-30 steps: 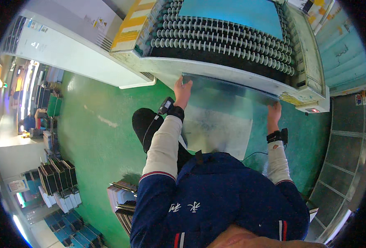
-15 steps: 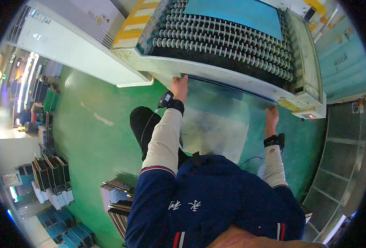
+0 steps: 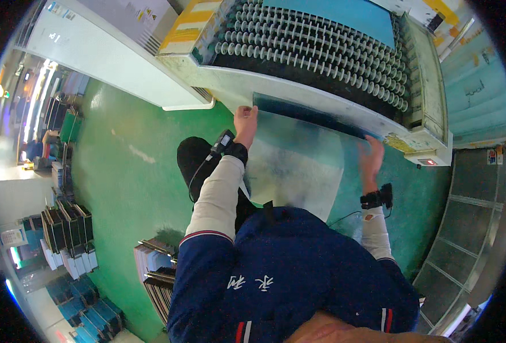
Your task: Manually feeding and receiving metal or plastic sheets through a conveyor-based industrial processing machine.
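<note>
A pale, see-through sheet (image 3: pixel 296 163) hangs in front of me, below the front of a roller machine (image 3: pixel 230 77). Along its upper edge runs a dark, glossy strip (image 3: pixel 307 117) beside the machine's front wall. My left hand (image 3: pixel 245 127) is closed on the sheet's upper left corner, fingers pinched. Near the upper right corner is my right hand (image 3: pixel 371 160), slightly smeared by motion, its thumb and fingers apart and holding nothing I can see. Both wrists wear black bands with small devices.
White rollers (image 3: pixel 316 54) carry a blue panel (image 3: pixel 344 17) on the machine. A white cabinet (image 3: pixel 110 60) stands at the left. Racks of panels (image 3: pixel 161 280) sit on the green floor (image 3: pixel 133 171) at lower left. A grey metal-framed panel (image 3: pixel 459 228) is at the right.
My right hand has loosened and its fingers have come apart near the sheet's corner. The dark strip at the top shows wider. My left hand stays on its corner.
</note>
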The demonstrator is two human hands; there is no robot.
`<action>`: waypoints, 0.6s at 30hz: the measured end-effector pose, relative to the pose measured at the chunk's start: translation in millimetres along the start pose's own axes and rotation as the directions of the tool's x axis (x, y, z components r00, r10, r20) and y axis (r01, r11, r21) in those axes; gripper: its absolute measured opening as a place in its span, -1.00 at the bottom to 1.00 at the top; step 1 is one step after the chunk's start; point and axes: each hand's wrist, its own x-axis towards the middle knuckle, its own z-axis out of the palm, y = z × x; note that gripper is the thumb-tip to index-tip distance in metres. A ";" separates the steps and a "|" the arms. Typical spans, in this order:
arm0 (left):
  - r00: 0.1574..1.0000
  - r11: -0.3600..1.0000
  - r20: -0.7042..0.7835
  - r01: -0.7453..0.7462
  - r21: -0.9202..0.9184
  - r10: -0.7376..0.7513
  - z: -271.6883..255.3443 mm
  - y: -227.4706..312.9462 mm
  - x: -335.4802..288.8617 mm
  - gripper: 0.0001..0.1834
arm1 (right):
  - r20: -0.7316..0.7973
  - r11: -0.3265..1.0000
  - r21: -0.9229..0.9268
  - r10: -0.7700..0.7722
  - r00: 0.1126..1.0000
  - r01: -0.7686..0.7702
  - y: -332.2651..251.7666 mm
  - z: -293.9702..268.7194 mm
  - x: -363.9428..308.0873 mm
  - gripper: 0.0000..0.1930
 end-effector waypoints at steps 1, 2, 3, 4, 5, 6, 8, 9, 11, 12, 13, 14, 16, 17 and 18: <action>0.998 0.999 0.033 0.051 -0.008 -0.050 -6.0 8.6 -5.3 -0.65 | 0.054 0.994 0.057 -0.095 0.994 0.092 -30.6 -1.7 3.6 -0.60; 0.993 0.995 0.063 0.101 -0.016 -0.100 -13.0 14.7 -10.2 -0.65 | 0.100 0.976 0.121 -0.196 0.976 0.183 -57.4 -1.8 7.1 -0.59; 0.993 0.995 0.057 0.101 -0.015 -0.100 -18.0 15.5 -14.2 -0.65 | 0.101 0.974 0.126 -0.199 0.975 0.186 -77.2 0.5 9.5 -0.59; 0.989 0.993 0.089 0.118 -0.023 -0.116 -23.0 15.0 -18.0 -0.64 | 0.235 0.971 0.148 -0.220 0.947 0.189 -94.4 4.3 11.9 -0.65; 0.984 0.991 0.120 0.133 -0.031 -0.129 -26.7 13.9 -19.7 -0.63 | 0.363 0.967 0.171 -0.242 0.900 0.191 -105.8 8.8 14.8 -0.70; 0.986 0.991 0.109 0.132 -0.031 -0.127 -30.2 12.0 -21.5 -0.63 | 0.362 0.964 0.179 -0.251 0.898 0.197 -111.5 17.1 15.7 -0.70; 0.988 0.990 0.103 0.108 0.089 -0.117 -37.3 4.3 -24.8 -0.61 | 0.755 0.984 0.134 -0.179 0.631 0.119 -118.1 38.9 11.1 -0.81; 0.989 0.991 0.093 0.106 0.085 -0.114 -41.0 3.4 -27.3 -0.61 | 0.753 0.982 0.138 -0.189 0.630 0.128 -119.5 48.3 3.9 -0.81; 0.986 0.981 0.133 0.077 0.176 -0.101 -48.3 4.6 -31.7 -0.57 | 0.696 0.928 0.145 -0.343 0.631 0.344 -120.5 64.0 -12.5 -0.87; 0.987 0.983 0.127 0.073 0.170 -0.095 -51.0 5.3 -31.4 -0.57 | 0.605 0.920 0.203 -0.388 0.696 0.336 -118.4 65.2 -17.4 -0.89; 0.982 0.980 0.156 0.073 0.188 -0.103 -57.2 8.1 -31.1 -0.56 | 0.600 0.915 0.206 -0.399 0.694 0.348 -119.6 63.9 -15.8 -0.89; 0.976 0.976 0.187 0.071 0.206 -0.110 -63.0 10.9 -30.0 -0.54 | 0.623 0.927 0.189 -0.369 0.690 0.325 -119.8 62.4 -13.0 -0.89; 0.974 0.965 0.225 -0.020 0.262 -0.041 -76.0 39.6 -26.0 -0.55 | 0.641 0.942 0.154 -0.326 0.694 0.300 -111.4 53.0 -6.2 -0.88; 0.966 0.940 0.257 -0.106 0.325 0.020 -87.3 54.7 -22.7 -0.55 | 0.503 0.922 0.240 -0.385 0.774 0.303 -105.5 44.3 0.2 -0.85; 0.961 0.921 0.254 -0.198 0.335 0.114 -100.8 54.8 -12.6 -0.57 | 0.351 0.890 0.326 -0.426 0.834 0.317 -102.3 34.6 6.7 -0.82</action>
